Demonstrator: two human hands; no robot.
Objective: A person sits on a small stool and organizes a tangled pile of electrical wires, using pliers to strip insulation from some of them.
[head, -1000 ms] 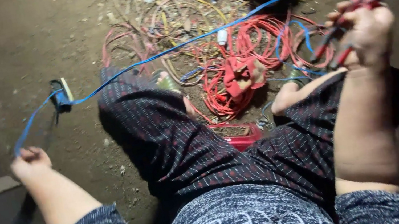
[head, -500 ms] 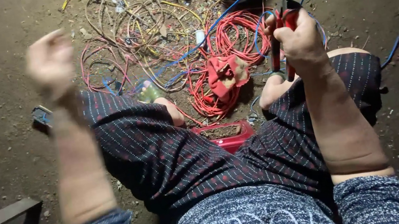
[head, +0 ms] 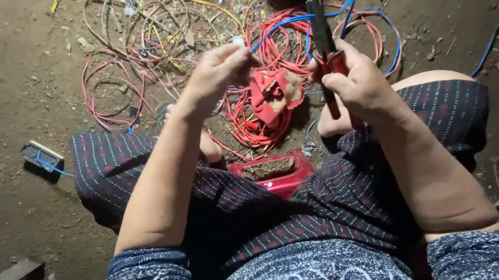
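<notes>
Right hand (head: 358, 84) grips the red-handled pliers (head: 322, 40), fingers clamped round them; left hand (head: 218, 71) seems to pinch the blue wire (head: 281, 23) at ten o'clock. Wire stripping underway; next, feed wire between the tips.

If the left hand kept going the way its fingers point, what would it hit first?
The left hand points right, toward the pliers in the right hand; it would probably meet those first, though depth is unclear.
</notes>
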